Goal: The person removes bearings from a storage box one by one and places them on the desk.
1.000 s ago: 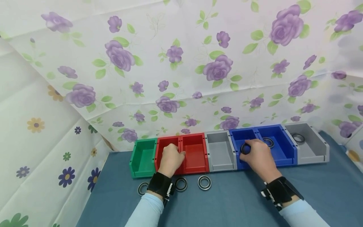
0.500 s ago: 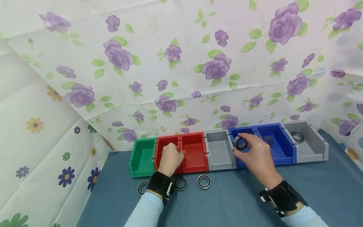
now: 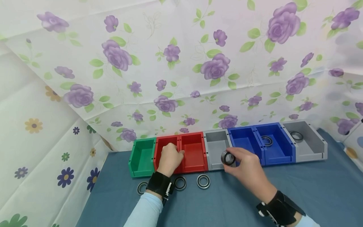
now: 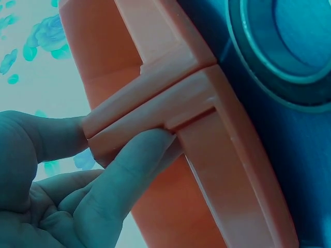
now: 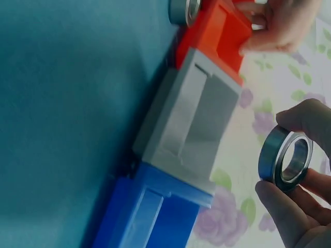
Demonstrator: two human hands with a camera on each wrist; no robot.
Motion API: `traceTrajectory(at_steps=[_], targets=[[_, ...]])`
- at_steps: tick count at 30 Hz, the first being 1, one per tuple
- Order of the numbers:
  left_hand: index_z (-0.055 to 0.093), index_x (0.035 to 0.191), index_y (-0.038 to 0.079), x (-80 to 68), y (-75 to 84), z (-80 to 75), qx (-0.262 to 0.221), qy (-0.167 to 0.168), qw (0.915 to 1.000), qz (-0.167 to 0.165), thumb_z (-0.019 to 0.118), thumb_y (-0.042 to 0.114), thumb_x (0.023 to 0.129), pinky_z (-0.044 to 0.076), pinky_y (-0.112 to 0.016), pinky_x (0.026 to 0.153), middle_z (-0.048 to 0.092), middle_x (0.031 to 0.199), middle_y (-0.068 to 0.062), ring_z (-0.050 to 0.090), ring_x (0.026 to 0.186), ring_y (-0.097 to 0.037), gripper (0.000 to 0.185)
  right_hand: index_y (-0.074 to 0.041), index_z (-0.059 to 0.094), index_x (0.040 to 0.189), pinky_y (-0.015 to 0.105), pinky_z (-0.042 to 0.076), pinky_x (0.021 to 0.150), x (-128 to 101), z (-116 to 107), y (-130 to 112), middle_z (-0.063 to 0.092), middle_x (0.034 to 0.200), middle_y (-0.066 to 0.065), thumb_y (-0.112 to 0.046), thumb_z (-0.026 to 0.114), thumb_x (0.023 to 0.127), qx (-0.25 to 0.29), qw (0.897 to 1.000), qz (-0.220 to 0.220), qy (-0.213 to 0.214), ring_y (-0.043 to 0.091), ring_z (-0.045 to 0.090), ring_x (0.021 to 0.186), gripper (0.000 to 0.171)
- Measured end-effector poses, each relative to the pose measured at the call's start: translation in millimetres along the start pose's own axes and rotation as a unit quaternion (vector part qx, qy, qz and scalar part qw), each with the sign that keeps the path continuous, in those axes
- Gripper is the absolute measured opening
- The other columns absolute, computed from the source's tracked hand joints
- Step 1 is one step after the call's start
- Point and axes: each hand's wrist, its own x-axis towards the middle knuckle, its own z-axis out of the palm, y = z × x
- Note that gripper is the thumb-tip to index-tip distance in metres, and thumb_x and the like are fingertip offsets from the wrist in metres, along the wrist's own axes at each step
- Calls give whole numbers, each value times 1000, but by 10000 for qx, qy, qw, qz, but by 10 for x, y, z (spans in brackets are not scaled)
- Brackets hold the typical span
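The flowered sheet (image 3: pixel 175 83) fills the upper part of the head frame; the blue desk (image 3: pixel 215 206) fills the lower part. A row of 7 bins crosses the desk along the foot of the sheet. Order, left to right: green bin (image 3: pixel 142 157), left red bin (image 3: pixel 160 145), right red bin (image 3: pixel 194 154), left gray bin (image 3: pixel 216 145), left blue bin (image 3: pixel 246 140), right blue bin (image 3: pixel 280 151), right gray bin (image 3: pixel 310 146).

Right hand (image 3: pixel 249 165), lower right of centre: grip clamped on the held ring (image 3: pixel 223 157), thumb and fingertips on its outer edge. Left hand (image 3: pixel 170 159), lower left of centre: grip pinching the adjoining walls (image 4: pixel 155 103) of the 2 red bins.

Controlling relation: the held ring projects from the left end of the right hand and, in the head frame, overlaps the front right corner of the left gray bin. The right wrist view shows the 2 items apart. The ring has no long axis; its hole faces roughly toward the head camera. The right hand is nearer to the left gray bin; the right red bin lies between that bin and the left hand.

Other rings: 3 on the desk at lower centre, namely left ring (image 3: pixel 138 189), partly hidden by the left wrist, middle ring (image 3: pixel 180 189) and right ring (image 3: pixel 203 187); 1 ring in the right blue bin; 1 ring in the right gray bin.
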Motion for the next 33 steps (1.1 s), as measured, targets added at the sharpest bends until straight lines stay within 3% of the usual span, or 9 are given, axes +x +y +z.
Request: traceTrajectory(at_steps=[8, 13, 17, 26, 33], targets=[[62, 72, 8, -6, -8, -1, 12, 33, 10000, 20, 70, 26, 82, 56, -30, 56, 58, 54, -4, 57, 50, -15, 22, -17, 66, 110, 31, 57, 78, -106, 153, -21, 65, 109, 0, -28, 86, 60, -41, 9953, -15, -965, 16, 63, 99, 55], [61, 70, 8, -2, -9, 5, 3, -43, 10000, -42, 70, 26, 82, 54, -28, 52, 57, 53, -6, 57, 48, -16, 23, -16, 68, 107, 28, 56, 78, -150, 259, 24, 66, 99, -6, -28, 86, 58, -119, 9855, 98, -1691, 8, 62, 90, 54], [61, 69, 9, -8, -3, -6, -20, -68, 10000, -63, 70, 26, 82, 54, -27, 52, 57, 53, -6, 57, 47, -17, 24, -13, 68, 109, 30, 56, 77, -166, 302, 27, 66, 96, -4, -26, 86, 58, -200, 9761, 303, -2142, 8, 61, 86, 56], [60, 66, 9, -7, 6, -6, -4, -47, 10000, -26, 70, 27, 82, 52, -25, 49, 56, 52, -7, 56, 47, -18, 26, -16, 69, 101, 29, 54, 70, -156, 334, 25, 67, 89, -5, -28, 86, 58, -563, 9605, 476, -2684, 6, 57, 77, 48], [60, 66, 9, 15, -5, 12, 45, -26, 10000, -3, 70, 26, 82, 52, -26, 49, 56, 52, -6, 56, 47, -17, 26, -9, 69, 102, 29, 52, 66, -157, 349, 36, 66, 87, -1, -28, 86, 57, -772, 9515, 531, -2931, 7, 55, 73, 51]])
